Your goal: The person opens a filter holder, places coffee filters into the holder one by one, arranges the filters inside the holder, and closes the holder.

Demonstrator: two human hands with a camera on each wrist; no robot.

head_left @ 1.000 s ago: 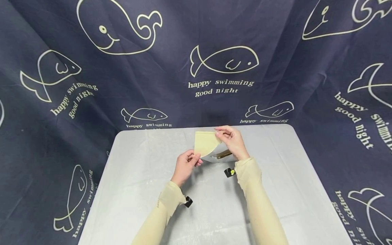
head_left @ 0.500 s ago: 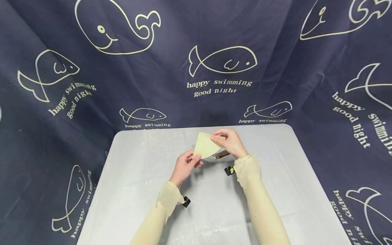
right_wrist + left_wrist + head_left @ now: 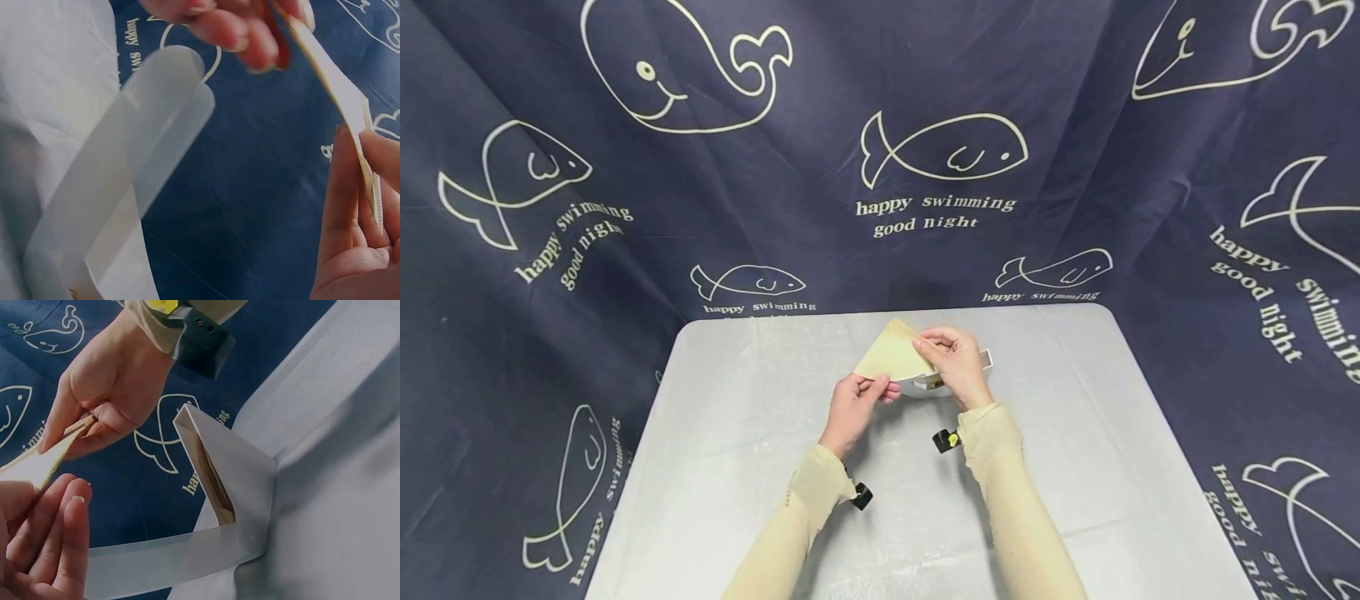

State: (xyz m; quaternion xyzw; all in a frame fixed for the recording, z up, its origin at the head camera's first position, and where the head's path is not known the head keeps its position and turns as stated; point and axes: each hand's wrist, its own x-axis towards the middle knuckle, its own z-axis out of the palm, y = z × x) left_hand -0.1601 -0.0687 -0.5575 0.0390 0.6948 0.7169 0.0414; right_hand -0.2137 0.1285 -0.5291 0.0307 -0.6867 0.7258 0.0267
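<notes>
A pale tan cone coffee filter (image 3: pixel 889 354) is stretched between both hands above the far part of the table. My left hand (image 3: pixel 853 408) pinches its lower left corner between thumb and fingers. With thumb and fingers, my right hand (image 3: pixel 955 367) grips the right side. The filter's crimped seam (image 3: pixel 377 203) shows in the right wrist view, along the right hand's fingers. Just behind and below stands a white holder (image 3: pixel 234 465) with brown paper edges inside its narrow slot. In the head view the right hand and the filter hide much of it.
A translucent grey plastic band (image 3: pixel 144 119) curves out from the holder. Underneath is a pale grey covered table (image 3: pixel 752 392). Dark blue cloth (image 3: pixel 835 67) with fish and whale drawings hangs behind and at both sides.
The coffee filter has turned so that its narrow end points up. My right hand has shifted down and left, off the upper corner, uncovering the holder's right end. My left hand keeps its pinch.
</notes>
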